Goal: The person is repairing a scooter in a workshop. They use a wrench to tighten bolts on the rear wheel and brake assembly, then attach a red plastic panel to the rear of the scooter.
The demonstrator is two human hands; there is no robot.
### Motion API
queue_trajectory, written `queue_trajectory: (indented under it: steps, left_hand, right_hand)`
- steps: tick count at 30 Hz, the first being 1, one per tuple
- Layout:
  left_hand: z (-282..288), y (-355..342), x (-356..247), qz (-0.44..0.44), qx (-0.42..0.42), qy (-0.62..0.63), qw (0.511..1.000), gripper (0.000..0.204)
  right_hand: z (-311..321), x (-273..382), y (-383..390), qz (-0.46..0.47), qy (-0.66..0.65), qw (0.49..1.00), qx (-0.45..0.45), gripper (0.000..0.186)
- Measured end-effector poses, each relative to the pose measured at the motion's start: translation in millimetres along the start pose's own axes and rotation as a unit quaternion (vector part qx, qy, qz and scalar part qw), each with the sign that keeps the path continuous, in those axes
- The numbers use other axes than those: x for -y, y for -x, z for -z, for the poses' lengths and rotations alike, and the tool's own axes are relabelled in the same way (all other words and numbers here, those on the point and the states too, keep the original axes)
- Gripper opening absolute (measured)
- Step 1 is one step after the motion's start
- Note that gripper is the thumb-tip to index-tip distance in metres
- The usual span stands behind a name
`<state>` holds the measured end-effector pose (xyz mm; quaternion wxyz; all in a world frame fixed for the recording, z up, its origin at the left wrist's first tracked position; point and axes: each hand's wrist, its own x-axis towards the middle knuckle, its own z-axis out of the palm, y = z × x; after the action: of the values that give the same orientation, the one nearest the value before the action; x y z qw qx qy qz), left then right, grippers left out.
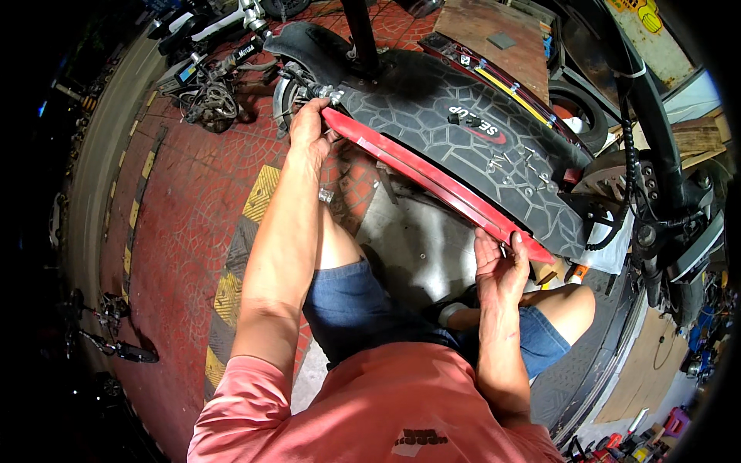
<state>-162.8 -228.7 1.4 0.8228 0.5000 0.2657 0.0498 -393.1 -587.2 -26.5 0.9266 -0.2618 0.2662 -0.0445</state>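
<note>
A long red side panel point(432, 185) lies slantwise along the near edge of an electric scooter's black deck point(417, 100), which has a cracked-stone pattern. My left hand point(309, 127) grips the panel's left end, close to the wheel. Near the pointed right end, my right hand point(500, 266) is turned palm up, with its fingertips and thumb at the panel's lower edge. Several loose screws point(529, 166) lie on the deck, and small black parts point(465, 119) rest near its middle. Part of my left fingers is hidden behind the panel.
A black scooter stem point(644, 116) with a coiled cable rises at the right. Beyond the deck are a wooden board point(494, 42) and a tyre point(579, 116). Red paving point(185, 208) and a yellow-black ramp strip point(230, 297) lie left. Tools point(617, 444) clutter the lower right.
</note>
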Motion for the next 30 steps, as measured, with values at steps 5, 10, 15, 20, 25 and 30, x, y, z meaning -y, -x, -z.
queue_trajectory:
  steps: [5, 10, 15, 20, 25, 30]
  left_hand:
    - [-2, -19, 9, 0.001, -0.024, 0.081, 0.996, 0.007]
    - [-11, -22, 35, -0.132, -0.094, 0.065, 0.985, 0.02]
    - [-21, -14, 39, -0.212, -0.171, -0.078, 0.959, 0.027]
    - [-14, -25, 39, -0.136, -0.18, -0.065, 0.972, 0.028]
    - [-12, -28, 43, -0.043, -0.051, 0.091, 0.994, 0.034]
    - [-25, -6, 38, 0.032, 0.002, 0.164, 0.986, 0.033]
  right_hand:
    - [1, 2, 2, -0.005, 0.008, 1.0, -0.002, 0.044]
    - [0, 10, 1, -0.03, 0.035, 0.999, -0.01, 0.045]
    - [-2, 13, 2, -0.019, 0.054, 0.998, -0.003, 0.045]
    - [2, 15, 1, -0.03, 0.061, 0.998, 0.015, 0.044]
    - [11, 22, 0, -0.016, 0.099, 0.995, 0.008, 0.04]
    - [15, 22, 0, 0.009, 0.095, 0.995, 0.015, 0.038]
